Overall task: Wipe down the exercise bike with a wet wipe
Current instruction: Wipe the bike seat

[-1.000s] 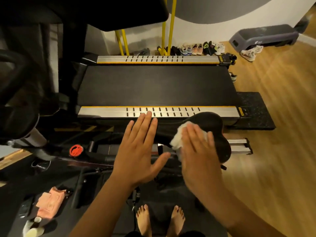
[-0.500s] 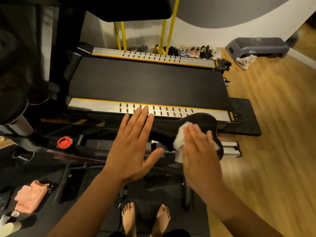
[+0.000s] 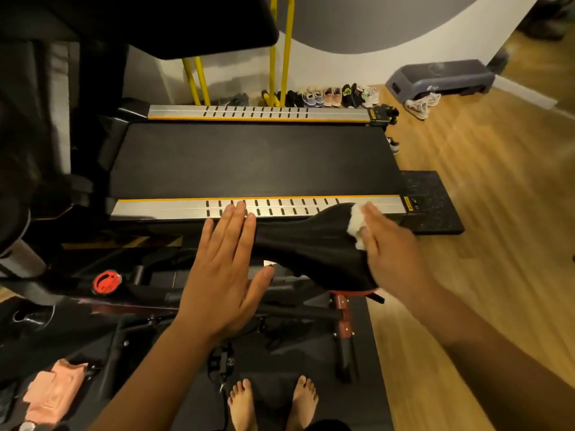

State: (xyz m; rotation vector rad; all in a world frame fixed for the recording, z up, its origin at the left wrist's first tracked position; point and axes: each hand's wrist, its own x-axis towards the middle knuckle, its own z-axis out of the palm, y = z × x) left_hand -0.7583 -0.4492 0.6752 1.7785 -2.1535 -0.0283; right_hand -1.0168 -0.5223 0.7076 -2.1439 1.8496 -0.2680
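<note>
A crumpled white wet wipe is pressed onto the wide rear of the black padded exercise-bike saddle by the right hand, fingers straight and together. At the saddle's narrow nose, the left hand is held flat, fingers together, thumb spread.

No legible txt; treadmill rail stickers too blurry

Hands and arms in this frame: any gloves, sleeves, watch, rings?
Left hand and right hand are bare: no gloves or rings visible. Left forearm and right forearm are uncovered to the frame edge: no sleeves, watch or wristband.
</note>
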